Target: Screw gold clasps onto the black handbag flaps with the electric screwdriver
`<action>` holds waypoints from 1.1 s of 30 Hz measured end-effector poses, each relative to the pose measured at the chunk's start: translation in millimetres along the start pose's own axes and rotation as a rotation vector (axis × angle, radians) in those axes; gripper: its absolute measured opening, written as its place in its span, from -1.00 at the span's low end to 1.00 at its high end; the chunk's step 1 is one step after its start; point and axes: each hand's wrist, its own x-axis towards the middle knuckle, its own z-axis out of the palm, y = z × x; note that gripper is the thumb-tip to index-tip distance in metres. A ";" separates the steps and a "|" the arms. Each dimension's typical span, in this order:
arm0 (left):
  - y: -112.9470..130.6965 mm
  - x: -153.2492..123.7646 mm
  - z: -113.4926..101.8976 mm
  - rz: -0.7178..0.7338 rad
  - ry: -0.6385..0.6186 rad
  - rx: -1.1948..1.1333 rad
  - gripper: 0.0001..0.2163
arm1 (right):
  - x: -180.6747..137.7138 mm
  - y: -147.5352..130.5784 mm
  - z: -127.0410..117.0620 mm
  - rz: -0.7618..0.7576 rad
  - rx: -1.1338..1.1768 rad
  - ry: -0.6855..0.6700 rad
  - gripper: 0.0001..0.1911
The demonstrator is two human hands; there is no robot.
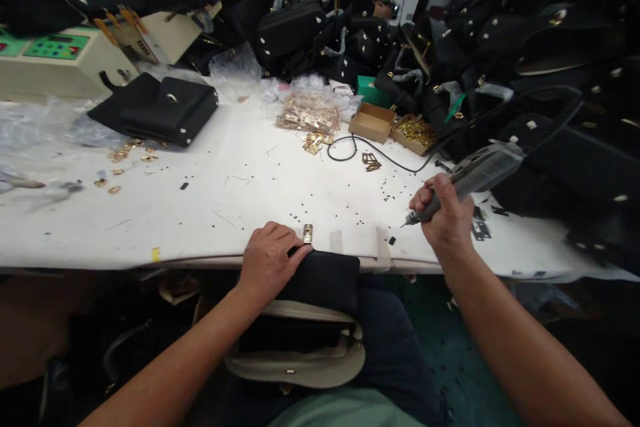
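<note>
My left hand [270,259] is closed on the top edge of a black handbag [320,310] that rests on my lap against the white table's front edge [200,253]. A small gold metal fitting [307,233] lies on the table just beyond my left fingertips. My right hand [447,213] is wrapped round a grey corded rotary tool [475,177], its tip pointing left and down just above the table surface. The handbag's light inner lining shows at its open mouth.
Black handbags [525,47] are piled at the back and right. A black bag [160,110] lies at left near a beige machine [60,63]. Gold fittings sit in a clear bag [310,113] and cardboard boxes [373,121]. The tool's black cord [380,157] loops across the table.
</note>
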 end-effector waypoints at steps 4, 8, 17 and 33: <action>2.2 2.3 -5.4 0.008 -0.002 0.139 -0.83 | 2.5 3.5 -1.6 -0.017 -0.014 0.018 -0.59; 5.4 1.6 -8.2 0.047 -0.046 0.233 -0.79 | 2.3 12.5 -1.4 -0.016 -0.015 0.016 -0.61; 1.1 -7.0 -7.7 0.126 -0.171 0.158 -0.78 | 23.1 21.8 -10.9 -0.117 -0.139 0.119 -0.60; -7.3 -18.2 0.3 0.102 -0.126 0.033 -0.75 | 33.9 34.3 -30.7 -0.112 -0.367 0.231 -0.54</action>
